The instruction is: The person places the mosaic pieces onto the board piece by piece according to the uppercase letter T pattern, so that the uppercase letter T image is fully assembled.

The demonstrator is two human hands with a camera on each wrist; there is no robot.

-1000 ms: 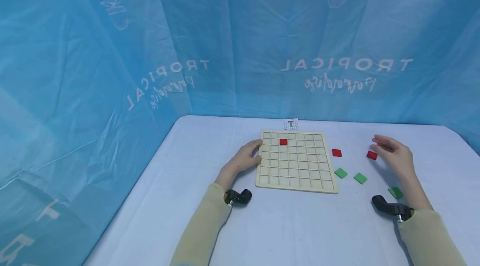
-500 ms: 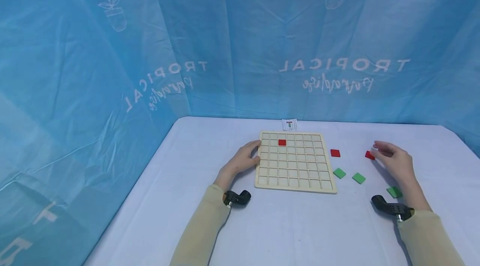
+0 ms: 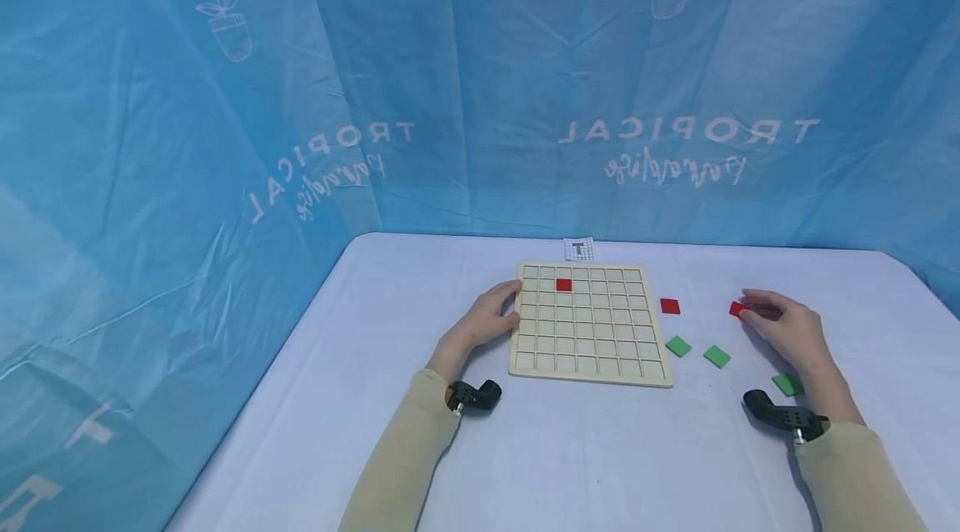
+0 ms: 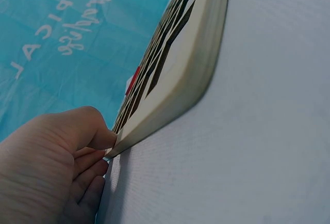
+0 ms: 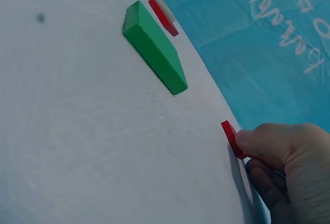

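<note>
A wooden grid board (image 3: 591,323) lies on the white table, with one red tile (image 3: 564,284) set in a cell near its far edge. My left hand (image 3: 508,308) holds the board's left edge. In the left wrist view the thumb of this hand (image 4: 100,149) lies on the board's rim (image 4: 175,100) and the fingers curl beside it. To the right of the board my right hand (image 3: 750,312) pinches a red tile (image 3: 737,308). In the right wrist view that tile (image 5: 232,139) is tipped up on its edge against the fingertips of that hand (image 5: 248,149).
Loose on the table right of the board are another red tile (image 3: 670,306) and three green tiles (image 3: 678,346) (image 3: 717,356) (image 3: 789,384). A small pattern card (image 3: 579,249) lies behind the board. Blue curtains wall in the table at the back and left.
My right hand has come down onto the red tile at the right and its fingertips have closed on it. The left hand and the board have stayed put.
</note>
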